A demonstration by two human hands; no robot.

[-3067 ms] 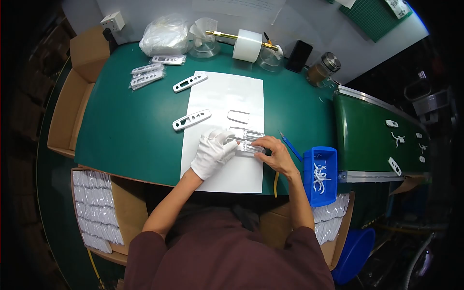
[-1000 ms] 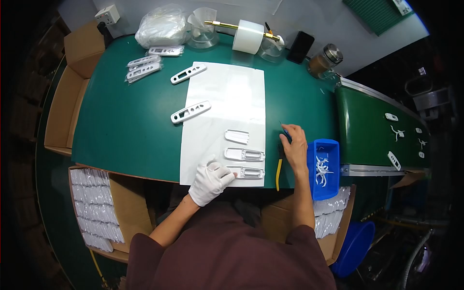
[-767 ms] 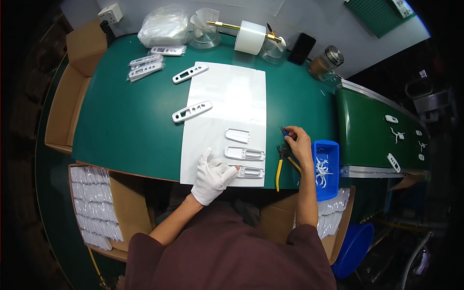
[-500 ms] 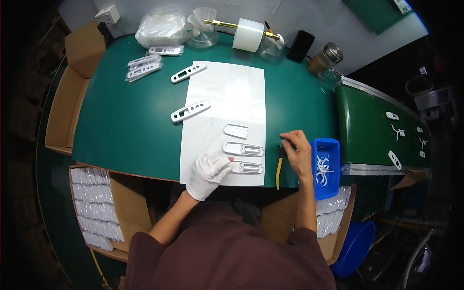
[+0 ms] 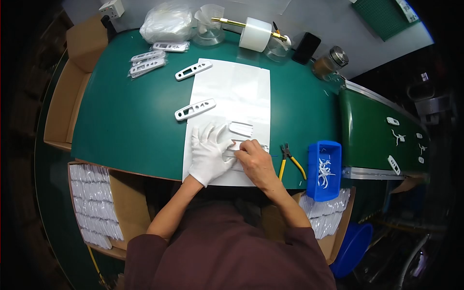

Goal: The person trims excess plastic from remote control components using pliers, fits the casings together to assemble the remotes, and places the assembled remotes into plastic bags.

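The white paper sheet (image 5: 232, 92) lies on the green tabletop (image 5: 130, 111). At its near end, the gloved left hand (image 5: 210, 153) has its fingers spread wide, the thumb against the white plastic casings (image 5: 230, 153), which lie on the sheet partly covered by both hands. The bare right hand (image 5: 257, 164) has its fingers pinched narrow on a slim blue tool (image 5: 274, 155), mostly hidden by the hand. A small white cover (image 5: 241, 128) rests on the sheet, just beyond the hands. Two slotted white faceplates (image 5: 195, 109) lie across the sheet's left edge. Right of the sheet are yellow-handled pliers (image 5: 296, 166), jaws apart, then a blue bin (image 5: 324, 171) holding white plastic scraps (image 5: 326, 173); beyond the sheet's far end stands a plastic film roll (image 5: 255, 35)
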